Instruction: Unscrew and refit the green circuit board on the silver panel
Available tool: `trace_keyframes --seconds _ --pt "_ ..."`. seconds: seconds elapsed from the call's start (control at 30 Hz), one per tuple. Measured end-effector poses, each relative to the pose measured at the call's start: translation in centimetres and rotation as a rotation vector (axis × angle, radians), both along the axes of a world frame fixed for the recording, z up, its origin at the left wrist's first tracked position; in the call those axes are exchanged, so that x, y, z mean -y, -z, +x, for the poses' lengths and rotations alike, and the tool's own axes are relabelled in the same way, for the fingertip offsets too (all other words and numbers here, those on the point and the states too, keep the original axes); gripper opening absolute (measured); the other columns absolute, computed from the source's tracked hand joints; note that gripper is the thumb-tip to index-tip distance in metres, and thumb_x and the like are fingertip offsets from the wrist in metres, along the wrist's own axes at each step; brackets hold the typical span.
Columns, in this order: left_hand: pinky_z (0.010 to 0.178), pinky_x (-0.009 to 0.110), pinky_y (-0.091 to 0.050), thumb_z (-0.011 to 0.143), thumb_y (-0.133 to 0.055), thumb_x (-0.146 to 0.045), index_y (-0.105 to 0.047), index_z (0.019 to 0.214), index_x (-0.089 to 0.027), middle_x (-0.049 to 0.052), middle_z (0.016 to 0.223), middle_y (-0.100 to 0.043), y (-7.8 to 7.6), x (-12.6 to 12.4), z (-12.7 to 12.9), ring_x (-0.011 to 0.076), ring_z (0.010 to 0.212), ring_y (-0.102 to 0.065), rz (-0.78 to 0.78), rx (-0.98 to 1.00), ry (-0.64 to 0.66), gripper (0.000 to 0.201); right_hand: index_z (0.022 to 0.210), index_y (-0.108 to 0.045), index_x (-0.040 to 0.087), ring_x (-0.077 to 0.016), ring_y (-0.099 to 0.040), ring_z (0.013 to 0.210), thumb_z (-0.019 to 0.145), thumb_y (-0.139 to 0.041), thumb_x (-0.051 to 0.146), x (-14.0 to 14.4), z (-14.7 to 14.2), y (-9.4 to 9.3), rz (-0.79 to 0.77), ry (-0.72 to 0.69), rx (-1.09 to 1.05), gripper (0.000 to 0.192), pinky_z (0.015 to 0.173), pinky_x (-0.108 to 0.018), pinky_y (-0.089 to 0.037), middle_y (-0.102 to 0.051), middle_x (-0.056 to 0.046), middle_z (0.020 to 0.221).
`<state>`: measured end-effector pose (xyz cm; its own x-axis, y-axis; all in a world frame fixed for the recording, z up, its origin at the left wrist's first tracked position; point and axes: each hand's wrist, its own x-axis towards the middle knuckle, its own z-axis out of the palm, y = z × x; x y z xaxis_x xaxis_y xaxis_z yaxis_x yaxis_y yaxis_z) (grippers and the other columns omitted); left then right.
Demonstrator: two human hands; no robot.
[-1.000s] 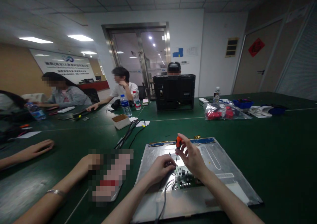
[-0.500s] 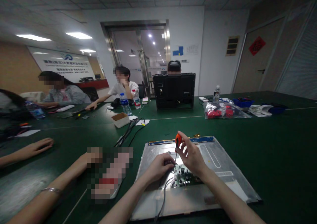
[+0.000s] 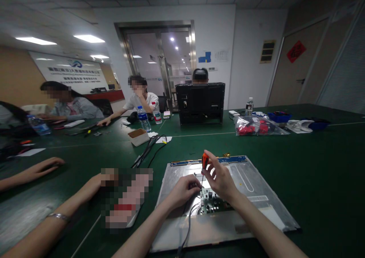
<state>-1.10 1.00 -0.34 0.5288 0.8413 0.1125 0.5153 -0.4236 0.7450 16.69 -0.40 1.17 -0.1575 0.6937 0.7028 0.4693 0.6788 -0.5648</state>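
The screwdriver (image 3: 204,163) has a short orange handle and a thin dark shaft that stands nearly upright, its tip down at the near-left corner of a small green circuit board (image 3: 212,204). The right hand (image 3: 221,180) is closed round the handle, fingertips pinching it near the top. The left hand (image 3: 182,191) rests just beside the tip, its fingers curled down against the board's edge; whether they pinch anything there cannot be told. The board carries small dark components and lies on the grey metal back of a flat panel (image 3: 251,197), which lies flat on the green desk (image 3: 313,166) straight in front of the person. A strip with a blue edge (image 3: 230,160) runs along the panel's far side, and a dark cable (image 3: 186,227) runs from the board toward the near edge.

To the left, another person's forearm with a bracelet (image 3: 58,217) reaches to a blurred-out thing, and a further hand (image 3: 42,166) lies flat on the desk. Farther off are black cables (image 3: 149,147), a small cardboard box (image 3: 138,137), water bottles (image 3: 144,119), a black monitor housing (image 3: 199,104) standing upright and a clear bag with red parts (image 3: 256,128). People sit along the far left of the desk.
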Motion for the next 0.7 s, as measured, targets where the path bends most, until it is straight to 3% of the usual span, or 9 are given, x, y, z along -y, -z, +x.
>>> trace_keyframes --seconds 0.2,0.53,0.7 --pt "0.075 0.026 -0.044 0.074 -0.060 -0.011 -0.067 0.076 -0.016 0.003 0.080 -0.065 0.15 -0.08 -0.04 0.0188 0.081 -0.057 0.004 0.010 0.007 0.009 0.138 -0.030 0.026 -0.0124 -0.055 0.059 0.086 -0.052 0.022 0.10 -0.06 0.04 0.063 0.056 0.035 0.057 0.049 -0.023 -0.045 -0.062 -0.002 0.085" --pt "0.074 0.026 -0.044 0.074 -0.059 -0.011 -0.066 0.076 -0.015 0.003 0.080 -0.065 0.57 -0.27 -0.09 0.0191 0.081 -0.058 -0.014 0.035 -0.003 0.008 0.142 -0.026 0.026 -0.0122 -0.056 0.060 0.084 -0.049 0.015 0.06 -0.23 -0.14 0.001 -0.040 0.019 0.064 0.049 -0.022 -0.045 -0.063 -0.003 0.088" --pt "0.073 0.025 -0.044 0.073 -0.059 -0.008 -0.065 0.075 -0.016 0.002 0.078 -0.065 0.28 0.00 0.01 0.0176 0.078 -0.058 -0.005 0.037 -0.011 0.010 0.140 -0.029 0.027 -0.0115 -0.053 0.057 0.084 -0.051 0.018 0.05 -0.26 0.04 0.060 0.021 0.045 0.061 0.048 -0.022 -0.044 -0.060 -0.001 0.085"
